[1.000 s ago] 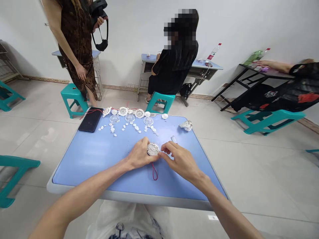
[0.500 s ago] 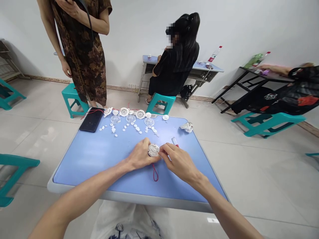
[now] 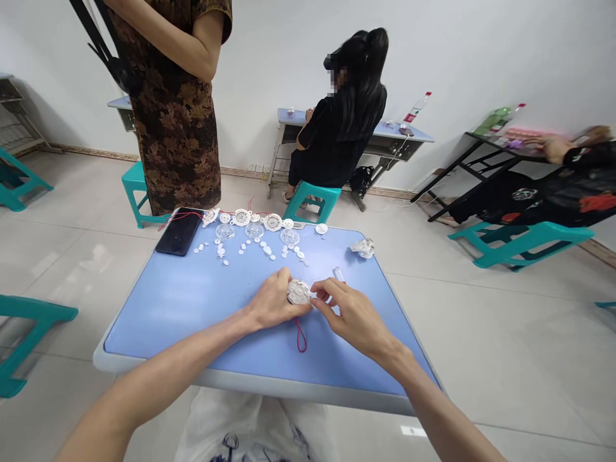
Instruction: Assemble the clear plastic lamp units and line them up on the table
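My left hand (image 3: 273, 300) grips a round white-and-transparent plastic part (image 3: 299, 292) from the left, and the fingertips of my right hand (image 3: 349, 317) press on its right edge. A thin red cord loop (image 3: 301, 337) hangs from under the part onto the blue table top (image 3: 168, 314). A small transparent tube (image 3: 339, 274) lies just beyond my right fingers, apart from them. Farther off, white discs (image 3: 272, 222), transparent domes (image 3: 255, 230) and several small white pieces (image 3: 245, 247) lie in rows.
A black phone (image 3: 179, 231) with red wire lies at the table's far left corner. A crumpled white piece (image 3: 364, 248) sits at the far right. A standing person (image 3: 176, 128) is beyond the table; other people sit at desks by the wall. Teal stools stand around.
My view has shifted slightly. The standing person's arms have moved to cross at the waist. My hands stay on the round part, turning it a little.
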Motion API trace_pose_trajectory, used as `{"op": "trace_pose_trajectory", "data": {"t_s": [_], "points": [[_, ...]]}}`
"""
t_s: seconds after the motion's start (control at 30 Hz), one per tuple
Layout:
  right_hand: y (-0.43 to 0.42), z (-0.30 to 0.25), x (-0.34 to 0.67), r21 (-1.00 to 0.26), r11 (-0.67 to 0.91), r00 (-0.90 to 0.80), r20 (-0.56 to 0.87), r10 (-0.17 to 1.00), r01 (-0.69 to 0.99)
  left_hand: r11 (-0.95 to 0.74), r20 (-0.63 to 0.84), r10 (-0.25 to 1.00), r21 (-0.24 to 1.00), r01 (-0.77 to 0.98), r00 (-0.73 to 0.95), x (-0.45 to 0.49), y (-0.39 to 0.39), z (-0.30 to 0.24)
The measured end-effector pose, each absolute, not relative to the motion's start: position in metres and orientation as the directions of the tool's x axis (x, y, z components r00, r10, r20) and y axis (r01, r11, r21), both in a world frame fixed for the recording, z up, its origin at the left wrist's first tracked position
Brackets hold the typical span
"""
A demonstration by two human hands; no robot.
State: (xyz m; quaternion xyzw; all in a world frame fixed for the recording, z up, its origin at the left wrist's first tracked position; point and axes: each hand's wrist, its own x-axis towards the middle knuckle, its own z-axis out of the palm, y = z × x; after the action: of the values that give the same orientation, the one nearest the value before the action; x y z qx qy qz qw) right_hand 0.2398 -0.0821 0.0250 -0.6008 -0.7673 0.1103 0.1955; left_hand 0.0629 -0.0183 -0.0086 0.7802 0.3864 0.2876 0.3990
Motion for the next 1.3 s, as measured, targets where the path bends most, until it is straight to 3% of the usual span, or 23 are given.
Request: {"op": "trace_pose_trajectory", "data": {"t_s": [0.2,0.7,1.13,1.3], "points": [[-0.0776,0.0228,0.2359,-0.277,0.221,-0.182,0.159,0.97,0.935,-0.387,0.142,0.832,0.842,0.376,0.537,0.0625,-0.0184,-0.0083],[-0.0801,0.0204,0.2335,-0.179,0.314,-0.271,0.232,0.934,0.932,-0.379,0.132,0.836,0.841,0.386,0.532,0.0629,-0.0182,-0.0088],[-0.0855,0.0217,0.2368,-0.373,0.319,-0.264,0.193,0.945,0.871,-0.367,0.127,0.838,0.851,0.375,0.531,0.0624,-0.0181,-0.0082],[-0.0839,0.0224,0.2369,-0.343,0.265,-0.196,0.224,0.955,0.901,-0.376,0.143,0.837,0.852,0.364,0.528,0.0631,-0.0182,-0.0087]]}}
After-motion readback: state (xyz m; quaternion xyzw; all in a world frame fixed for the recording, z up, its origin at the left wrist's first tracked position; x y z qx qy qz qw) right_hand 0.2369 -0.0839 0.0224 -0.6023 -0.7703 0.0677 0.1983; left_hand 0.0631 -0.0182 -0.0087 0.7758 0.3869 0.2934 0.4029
